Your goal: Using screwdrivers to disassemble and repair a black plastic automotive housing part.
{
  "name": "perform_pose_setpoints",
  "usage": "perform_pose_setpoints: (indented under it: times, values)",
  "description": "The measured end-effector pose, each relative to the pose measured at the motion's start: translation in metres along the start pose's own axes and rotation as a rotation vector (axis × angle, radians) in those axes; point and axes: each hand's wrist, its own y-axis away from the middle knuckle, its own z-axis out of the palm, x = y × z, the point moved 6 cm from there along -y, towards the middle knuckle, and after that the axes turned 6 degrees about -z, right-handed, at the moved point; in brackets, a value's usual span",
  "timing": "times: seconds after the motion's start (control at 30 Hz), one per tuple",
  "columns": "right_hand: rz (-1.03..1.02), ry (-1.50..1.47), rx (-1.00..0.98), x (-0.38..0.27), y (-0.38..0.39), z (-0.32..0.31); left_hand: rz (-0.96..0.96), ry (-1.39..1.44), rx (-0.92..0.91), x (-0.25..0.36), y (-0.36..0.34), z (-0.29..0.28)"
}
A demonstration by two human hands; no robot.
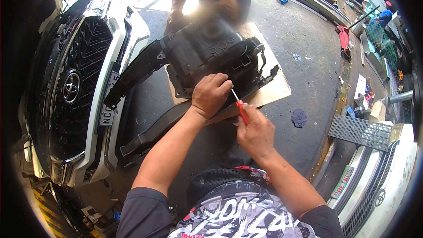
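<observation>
A large black moulded plastic car housing (205, 53), with long side arms, stands in front of me. My left hand (212, 95) is closed on its near edge, the fingers curled and their tips partly hidden. In my right hand (256, 133) is a screwdriver (243, 112) with a red handle, its shaft slanting up and left. The screwdriver's tip meets the housing beside my left fingers; what it touches there is too small to make out. Across from me, another person's hand (228, 6) rests by the far side of the housing, partly lost in glare.
Under the housing lies a flat cardboard sheet (277, 89). A car front with a black grille (86, 79) stands close on the left. To the right are a purple rag (298, 118), a grey grating (360, 131), a white car front (374, 185) and a red floor jack (343, 42).
</observation>
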Motion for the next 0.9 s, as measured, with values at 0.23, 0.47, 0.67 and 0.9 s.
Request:
perform_pose_setpoints:
  times: [0.23, 0.47, 0.67, 0.9]
  values:
    - [0.305, -0.491, 0.002, 0.03, -0.013, 0.004, -0.055, -0.03, -0.061, -0.002, 0.002, 0.008]
    - [-0.145, 0.275, -0.089, 0.005, -0.015, -0.003, -0.018, 0.026, 0.009, 0.002, 0.0, 0.002]
    - [0.871, -1.192, -0.333, 0.049, 0.001, -0.001, -0.033, 0.012, -0.007, 0.006, 0.0, 0.015]
    - [-0.298, 0.272, -0.004, 0.02, -0.015, -0.015, -0.076, -0.008, 0.02, 0.008, -0.006, 0.021]
